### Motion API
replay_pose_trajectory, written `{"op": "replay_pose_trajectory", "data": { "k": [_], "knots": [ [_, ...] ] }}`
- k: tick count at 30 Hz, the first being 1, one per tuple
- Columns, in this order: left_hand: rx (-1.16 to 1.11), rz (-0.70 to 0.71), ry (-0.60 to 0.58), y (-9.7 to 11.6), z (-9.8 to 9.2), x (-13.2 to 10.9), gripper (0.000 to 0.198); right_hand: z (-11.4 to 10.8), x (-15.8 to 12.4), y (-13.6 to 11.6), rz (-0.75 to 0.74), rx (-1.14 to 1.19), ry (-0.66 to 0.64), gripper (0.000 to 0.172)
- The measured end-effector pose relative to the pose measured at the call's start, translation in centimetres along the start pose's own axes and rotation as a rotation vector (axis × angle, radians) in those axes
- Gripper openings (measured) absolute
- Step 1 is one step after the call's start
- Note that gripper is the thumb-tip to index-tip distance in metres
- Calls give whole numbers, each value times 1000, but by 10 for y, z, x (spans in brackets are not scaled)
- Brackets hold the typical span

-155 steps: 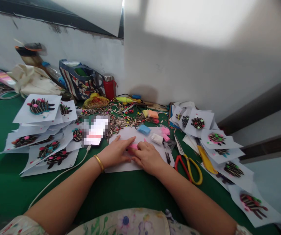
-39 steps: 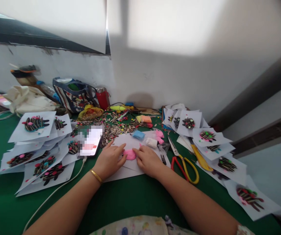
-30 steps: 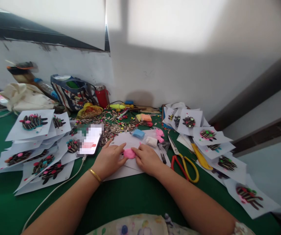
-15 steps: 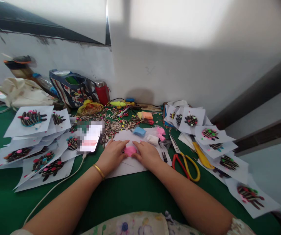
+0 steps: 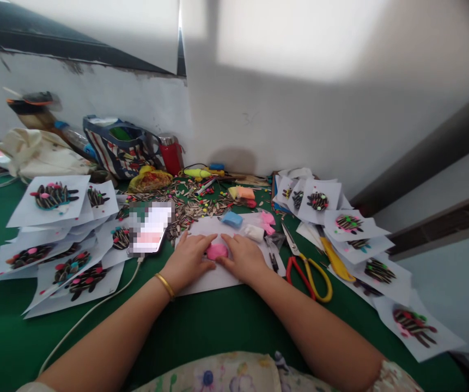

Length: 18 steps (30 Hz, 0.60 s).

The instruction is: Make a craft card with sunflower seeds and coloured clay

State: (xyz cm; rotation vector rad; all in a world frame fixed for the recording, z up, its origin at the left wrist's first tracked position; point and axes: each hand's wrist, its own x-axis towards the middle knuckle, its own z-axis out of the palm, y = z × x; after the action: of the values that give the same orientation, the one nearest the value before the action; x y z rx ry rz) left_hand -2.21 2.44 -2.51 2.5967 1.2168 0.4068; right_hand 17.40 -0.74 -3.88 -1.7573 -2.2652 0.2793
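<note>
A flat, rounded lump of pink modelling clay (image 5: 217, 252) lies on a sheet of white paper (image 5: 213, 281) in front of me. My left hand (image 5: 188, 259) curves around its left side, thumb and fingertips at the clay's edge. From the other side my right hand (image 5: 244, 257) presses on it with thumb and fingers. Beyond the fingers sit a blue clay packet (image 5: 232, 219), a white clay packet (image 5: 254, 233) and a pink clay packet (image 5: 267, 220). A black pen (image 5: 274, 256) rests right of my right hand.
Red-and-yellow scissors (image 5: 308, 269) and a yellow utility knife (image 5: 335, 256) lie to the right. Left of my hand is a phone (image 5: 152, 228) on a cable. Sunflower seeds (image 5: 189, 201) are scattered behind. Papers with seed pictures (image 5: 65, 193) are stacked on both sides.
The pink clay looks a little more compact and rounded between my hands. My fingers have shifted slightly around it; other things stay put.
</note>
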Motion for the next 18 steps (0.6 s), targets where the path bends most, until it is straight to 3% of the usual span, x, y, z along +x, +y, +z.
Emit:
{"op": "replay_pose_trajectory", "data": {
  "k": [10,15,18],
  "knots": [
    [16,17,-5,0,-2,-1,65,1,0,-5,32,-15,34,68],
    [-22,20,-36,-2,-6,-2,75,-4,-7,4,-206,49,93,36],
    [-29,17,-44,-3,-6,-2,76,-4,-9,3,-348,29,79,35]
  ]
}}
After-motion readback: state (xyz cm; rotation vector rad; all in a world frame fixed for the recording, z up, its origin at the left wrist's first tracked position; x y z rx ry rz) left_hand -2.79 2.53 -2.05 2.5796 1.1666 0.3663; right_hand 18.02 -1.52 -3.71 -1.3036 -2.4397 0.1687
